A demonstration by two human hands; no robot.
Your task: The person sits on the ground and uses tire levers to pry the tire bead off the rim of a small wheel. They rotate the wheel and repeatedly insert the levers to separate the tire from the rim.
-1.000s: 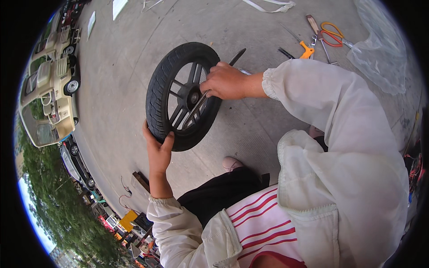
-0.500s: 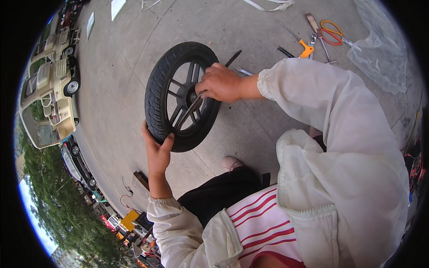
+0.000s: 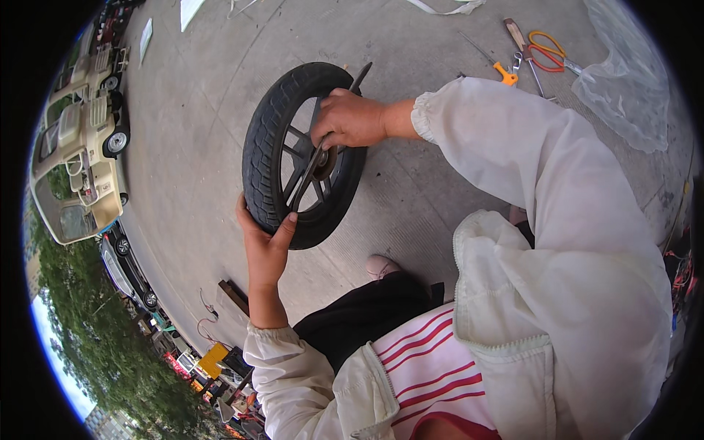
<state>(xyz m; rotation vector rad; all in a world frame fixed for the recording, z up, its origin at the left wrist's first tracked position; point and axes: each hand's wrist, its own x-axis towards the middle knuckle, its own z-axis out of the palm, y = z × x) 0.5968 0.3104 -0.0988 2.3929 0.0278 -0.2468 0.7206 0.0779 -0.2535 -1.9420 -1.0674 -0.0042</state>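
Observation:
A black-tyred wheel (image 3: 262,158) with dark spokes stands tilted on the ground in front of me. My left hand (image 3: 265,246) grips the tyre at its lower left, with the thumb on the near sidewall and the fingers round the tread. My right hand (image 3: 348,119) is closed round a long metal tyre lever (image 3: 303,185), held slantwise across the spokes. The lever's lower end meets the rim edge close to my left thumb; how far it goes under the tyre I cannot tell. Its flattened upper end sticks out above my right hand.
At the upper right lie an orange-handled tool (image 3: 506,75), a screwdriver (image 3: 516,35), scissors (image 3: 546,53) and a clear plastic bag (image 3: 623,88). A dark bar (image 3: 233,296) lies lower left. Parked vehicles (image 3: 81,154) line the left side. My shoe (image 3: 381,266) is near the wheel.
My right hand and the lever have shifted left and slightly up, and the lever stands steeper. The wheel has turned and moved a little right, with my left hand still on it.

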